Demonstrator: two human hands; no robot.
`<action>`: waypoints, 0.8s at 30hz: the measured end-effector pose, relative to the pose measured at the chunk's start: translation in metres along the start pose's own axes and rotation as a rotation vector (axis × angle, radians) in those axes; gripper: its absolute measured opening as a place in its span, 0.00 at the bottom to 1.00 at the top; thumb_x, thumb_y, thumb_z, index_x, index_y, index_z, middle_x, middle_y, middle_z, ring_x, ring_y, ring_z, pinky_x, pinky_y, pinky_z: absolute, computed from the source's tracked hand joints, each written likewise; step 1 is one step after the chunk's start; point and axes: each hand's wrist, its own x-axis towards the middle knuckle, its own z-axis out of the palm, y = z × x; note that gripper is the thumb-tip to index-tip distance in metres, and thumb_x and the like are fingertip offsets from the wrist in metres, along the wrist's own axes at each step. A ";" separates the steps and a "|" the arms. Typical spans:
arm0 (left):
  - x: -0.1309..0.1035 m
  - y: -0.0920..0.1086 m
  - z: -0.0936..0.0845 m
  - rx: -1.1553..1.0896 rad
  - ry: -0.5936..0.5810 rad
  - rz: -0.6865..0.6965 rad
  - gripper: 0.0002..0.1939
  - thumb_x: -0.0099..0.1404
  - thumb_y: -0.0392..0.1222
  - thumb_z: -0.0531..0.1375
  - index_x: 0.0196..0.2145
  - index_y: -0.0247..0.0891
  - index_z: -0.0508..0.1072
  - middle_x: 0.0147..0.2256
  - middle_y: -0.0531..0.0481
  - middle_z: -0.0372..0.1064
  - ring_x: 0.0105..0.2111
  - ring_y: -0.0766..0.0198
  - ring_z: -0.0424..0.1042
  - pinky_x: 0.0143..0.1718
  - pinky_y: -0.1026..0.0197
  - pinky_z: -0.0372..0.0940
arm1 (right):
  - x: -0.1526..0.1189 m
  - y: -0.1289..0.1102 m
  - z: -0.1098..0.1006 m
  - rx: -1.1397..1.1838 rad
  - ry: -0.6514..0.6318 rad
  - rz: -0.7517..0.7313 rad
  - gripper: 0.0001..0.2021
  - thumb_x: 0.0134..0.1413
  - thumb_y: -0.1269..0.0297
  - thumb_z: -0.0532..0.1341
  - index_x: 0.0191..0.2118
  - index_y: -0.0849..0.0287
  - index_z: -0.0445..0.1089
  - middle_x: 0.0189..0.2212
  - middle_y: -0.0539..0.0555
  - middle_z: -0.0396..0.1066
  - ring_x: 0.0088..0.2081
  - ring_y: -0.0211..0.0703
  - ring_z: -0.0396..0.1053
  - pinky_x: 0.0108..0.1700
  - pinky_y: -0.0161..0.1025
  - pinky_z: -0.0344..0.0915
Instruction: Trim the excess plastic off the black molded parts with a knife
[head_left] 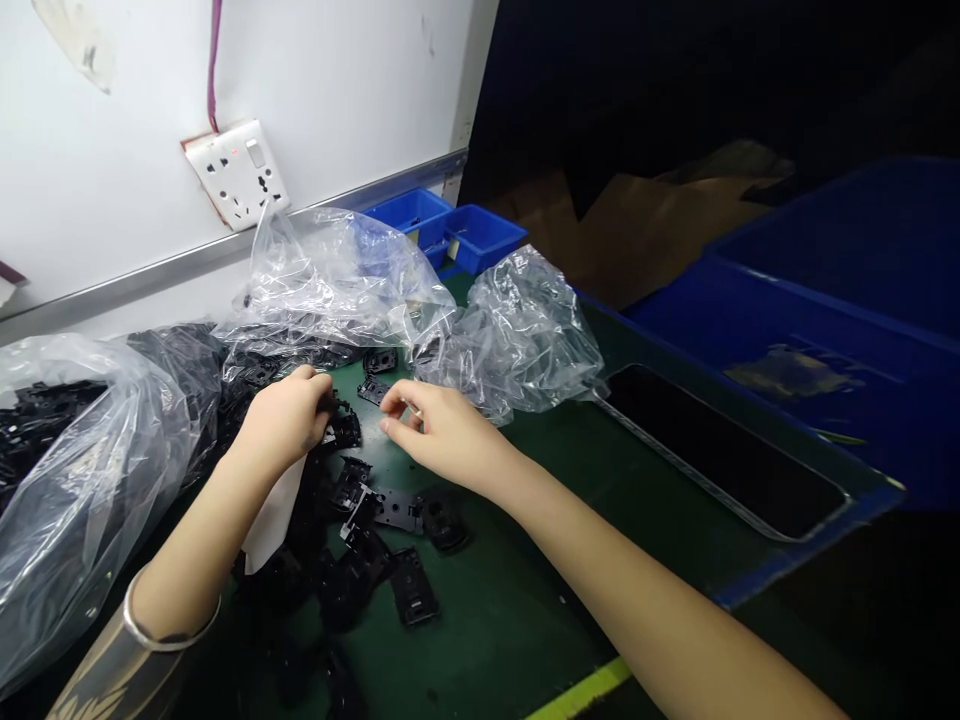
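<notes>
My left hand (289,415) is closed, its curled fingertips on a small black plastic part (345,430) at the edge of a pile. To its right, my right hand (442,430) hovers over the green table with thumb and forefinger apart and nothing visible between them. Just beyond the right fingertips lies another black part (373,388). Nearer to me, more black moulded parts are strewn about, among them a flat one (412,587) and a rounded one (442,520). A white strip (274,520), perhaps paper, shows beneath my left wrist.
A clear plastic bag (150,430) of black parts sits at the left. More crumpled clear plastic (517,335) lies at the back, before small blue bins (484,235). A black flat panel (720,450) rests on the right of the green table (517,560). A larger blue crate (810,330) stands beyond.
</notes>
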 end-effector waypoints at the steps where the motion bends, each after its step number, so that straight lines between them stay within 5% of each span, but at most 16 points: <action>1: -0.002 -0.002 0.000 -0.027 0.006 0.001 0.10 0.67 0.44 0.59 0.42 0.35 0.71 0.40 0.48 0.69 0.37 0.61 0.71 0.38 0.56 0.69 | -0.001 0.000 -0.001 -0.017 -0.057 -0.016 0.02 0.55 0.68 0.59 0.32 0.58 0.66 0.30 0.49 0.68 0.27 0.38 0.63 0.26 0.34 0.53; 7: -0.011 -0.015 0.000 -0.235 0.114 -0.078 0.07 0.61 0.38 0.61 0.30 0.38 0.64 0.27 0.55 0.64 0.26 0.65 0.63 0.29 0.61 0.59 | -0.008 -0.003 0.007 -0.090 -0.326 -0.145 0.20 0.33 0.69 0.72 0.25 0.57 0.57 0.26 0.47 0.62 0.27 0.40 0.59 0.25 0.34 0.45; 11: -0.015 -0.029 0.000 -0.435 0.185 -0.065 0.16 0.57 0.37 0.61 0.25 0.41 0.53 0.25 0.58 0.61 0.25 0.66 0.58 0.27 0.63 0.54 | -0.011 -0.007 0.012 -0.038 -0.409 -0.155 0.18 0.34 0.79 0.66 0.22 0.57 0.54 0.21 0.45 0.57 0.23 0.38 0.54 0.25 0.35 0.43; 15: -0.025 -0.034 -0.003 -0.583 0.282 -0.076 0.23 0.56 0.46 0.64 0.24 0.41 0.50 0.24 0.58 0.52 0.24 0.67 0.52 0.27 0.64 0.51 | -0.010 -0.004 0.003 0.157 -0.430 -0.121 0.15 0.40 0.79 0.62 0.23 0.57 0.55 0.20 0.43 0.56 0.22 0.35 0.53 0.25 0.34 0.45; 20: -0.056 -0.018 -0.011 -0.830 0.340 -0.151 0.10 0.64 0.48 0.56 0.39 0.44 0.59 0.27 0.57 0.54 0.23 0.67 0.55 0.25 0.65 0.54 | -0.008 -0.001 -0.006 0.563 -0.435 -0.086 0.14 0.45 0.70 0.65 0.29 0.56 0.55 0.25 0.43 0.55 0.25 0.33 0.55 0.27 0.31 0.54; 24: -0.094 0.001 -0.007 -1.142 0.210 -0.222 0.20 0.68 0.46 0.51 0.57 0.50 0.59 0.29 0.55 0.62 0.23 0.67 0.57 0.24 0.66 0.54 | -0.013 -0.006 0.000 0.844 -0.480 -0.058 0.16 0.44 0.65 0.66 0.30 0.57 0.55 0.24 0.42 0.57 0.24 0.32 0.60 0.28 0.31 0.58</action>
